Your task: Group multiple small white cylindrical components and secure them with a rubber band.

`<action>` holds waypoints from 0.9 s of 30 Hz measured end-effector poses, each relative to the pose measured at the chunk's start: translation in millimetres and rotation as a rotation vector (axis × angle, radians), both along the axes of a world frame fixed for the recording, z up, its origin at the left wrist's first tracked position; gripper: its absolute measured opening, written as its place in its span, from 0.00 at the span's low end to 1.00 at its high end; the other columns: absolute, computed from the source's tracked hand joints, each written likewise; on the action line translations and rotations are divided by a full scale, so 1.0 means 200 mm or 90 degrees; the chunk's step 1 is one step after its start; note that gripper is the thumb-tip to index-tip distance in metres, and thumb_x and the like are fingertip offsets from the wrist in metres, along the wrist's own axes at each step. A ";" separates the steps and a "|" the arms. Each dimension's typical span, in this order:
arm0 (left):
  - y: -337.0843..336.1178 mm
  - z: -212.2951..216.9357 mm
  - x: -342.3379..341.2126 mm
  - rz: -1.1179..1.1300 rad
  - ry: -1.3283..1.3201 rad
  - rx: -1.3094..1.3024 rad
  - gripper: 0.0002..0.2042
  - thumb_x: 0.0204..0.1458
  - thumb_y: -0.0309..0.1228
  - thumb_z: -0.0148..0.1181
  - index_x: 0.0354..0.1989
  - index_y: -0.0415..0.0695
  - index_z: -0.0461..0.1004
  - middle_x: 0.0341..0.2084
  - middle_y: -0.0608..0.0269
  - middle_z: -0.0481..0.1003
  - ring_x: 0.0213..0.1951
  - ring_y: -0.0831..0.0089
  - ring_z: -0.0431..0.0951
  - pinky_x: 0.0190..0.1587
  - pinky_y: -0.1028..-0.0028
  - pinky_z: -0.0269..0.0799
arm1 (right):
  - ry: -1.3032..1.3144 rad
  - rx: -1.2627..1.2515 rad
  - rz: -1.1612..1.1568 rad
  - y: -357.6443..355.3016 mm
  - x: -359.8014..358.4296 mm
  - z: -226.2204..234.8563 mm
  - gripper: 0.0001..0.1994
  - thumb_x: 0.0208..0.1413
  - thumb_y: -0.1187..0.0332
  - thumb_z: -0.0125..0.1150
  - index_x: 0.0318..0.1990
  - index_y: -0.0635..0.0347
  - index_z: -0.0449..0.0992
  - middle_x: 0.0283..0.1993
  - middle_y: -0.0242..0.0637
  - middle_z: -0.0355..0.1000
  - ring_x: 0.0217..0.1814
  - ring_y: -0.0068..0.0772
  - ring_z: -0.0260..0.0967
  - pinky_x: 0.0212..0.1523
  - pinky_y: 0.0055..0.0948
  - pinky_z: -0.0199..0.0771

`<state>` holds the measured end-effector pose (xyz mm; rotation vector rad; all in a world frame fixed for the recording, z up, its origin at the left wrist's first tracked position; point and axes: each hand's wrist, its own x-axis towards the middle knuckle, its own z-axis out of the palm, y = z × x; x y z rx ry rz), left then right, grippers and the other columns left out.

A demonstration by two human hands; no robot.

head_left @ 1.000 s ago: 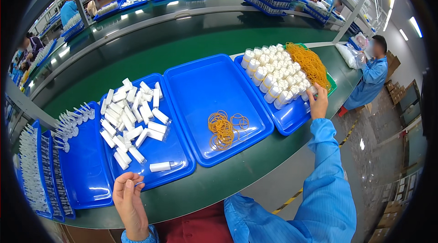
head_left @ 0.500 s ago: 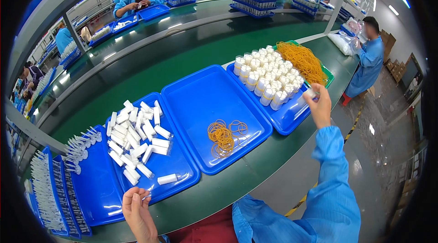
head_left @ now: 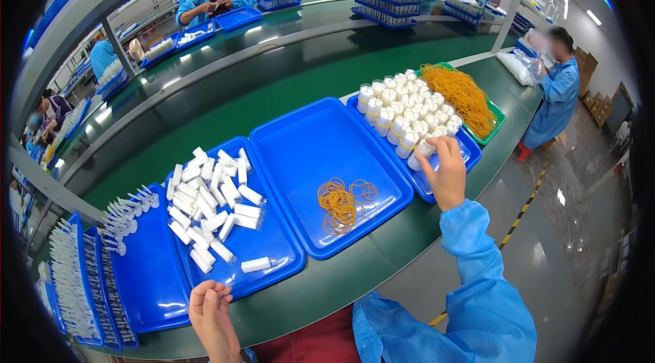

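My right hand (head_left: 447, 170) has its thumb and fingers closed around a white cylindrical bundle (head_left: 424, 150), at the near edge of the bundles in the right blue tray (head_left: 471, 148). Those banded white bundles (head_left: 399, 107) stand upright in close rows. My left hand (head_left: 213, 315) is at the near edge of the left blue tray (head_left: 249, 284), fingertips drawn together; whether anything is between them I cannot make out. Small white blocks in clear wrapping (head_left: 211, 192) lie loosely heaped in that tray. One wrapped block (head_left: 256, 265) lies apart, close to the near rim.
Orange rubber bands (head_left: 336, 202) lie in the middle blue tray (head_left: 307, 138); more fill a green tray (head_left: 501, 117) at right. Stacked trays of white-stemmed parts (head_left: 71, 281) stand far left. People in blue coats work across the green bench (head_left: 205, 107) and at right.
My right hand has moved left and nearer to me, bringing the white bundle against the rows. My left hand has barely moved. The whole view has shifted slightly.
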<state>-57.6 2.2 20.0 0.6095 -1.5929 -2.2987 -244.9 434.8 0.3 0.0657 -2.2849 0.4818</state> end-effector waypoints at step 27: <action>-0.15 0.01 0.01 -0.095 0.036 -0.228 0.08 0.60 0.21 0.58 0.47 0.34 0.74 0.39 0.55 0.79 0.44 0.68 0.80 0.51 0.69 0.76 | -0.229 0.310 0.594 -1.40 -0.09 0.09 0.12 0.50 0.67 0.70 0.37 0.60 0.75 0.35 0.44 0.76 0.37 0.49 0.75 0.39 0.43 0.75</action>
